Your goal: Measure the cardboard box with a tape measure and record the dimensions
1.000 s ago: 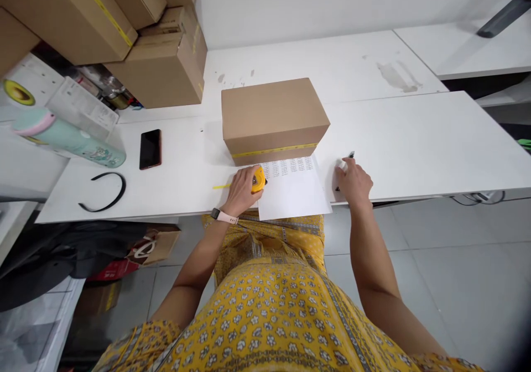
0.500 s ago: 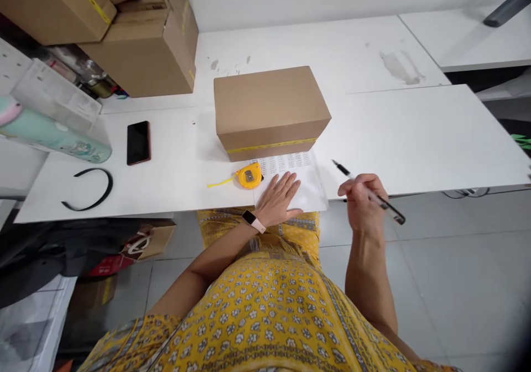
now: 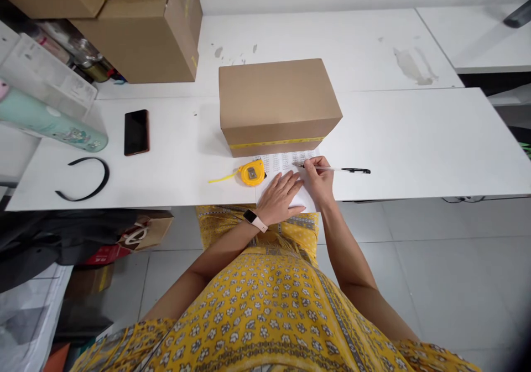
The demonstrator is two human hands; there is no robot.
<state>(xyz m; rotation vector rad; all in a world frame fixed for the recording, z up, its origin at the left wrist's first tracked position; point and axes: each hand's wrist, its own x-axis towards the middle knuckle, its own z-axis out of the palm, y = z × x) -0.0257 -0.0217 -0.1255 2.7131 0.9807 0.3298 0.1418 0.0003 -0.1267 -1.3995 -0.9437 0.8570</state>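
My left hand (image 3: 281, 198) lies flat, fingers stretched, on a sheet of paper (image 3: 306, 199) with printed columns of text. My right hand (image 3: 319, 181) pinches a pen (image 3: 344, 169), clear-barrelled with a black cap end, its tip over the printed lines. A brown cardboard box (image 3: 280, 98) with a yellow stripe along its front sits just behind the paper and appears to cover its far edge. Left of the sheet, touching or nearly touching it, is a yellow tape measure (image 3: 252, 173) with a short length of tape out.
On the white table (image 3: 178, 178) to the left are a phone (image 3: 136, 132), a black headband (image 3: 104, 179) and a mint-green bottle (image 3: 53, 123). Cardboard boxes (image 3: 141, 40) are stacked at the back left. The table's front edge runs close to my body.
My right hand has moved left with the pen, from beyond the table's front edge onto the paper. The left hand stays flat on the sheet. The view has shifted slightly.
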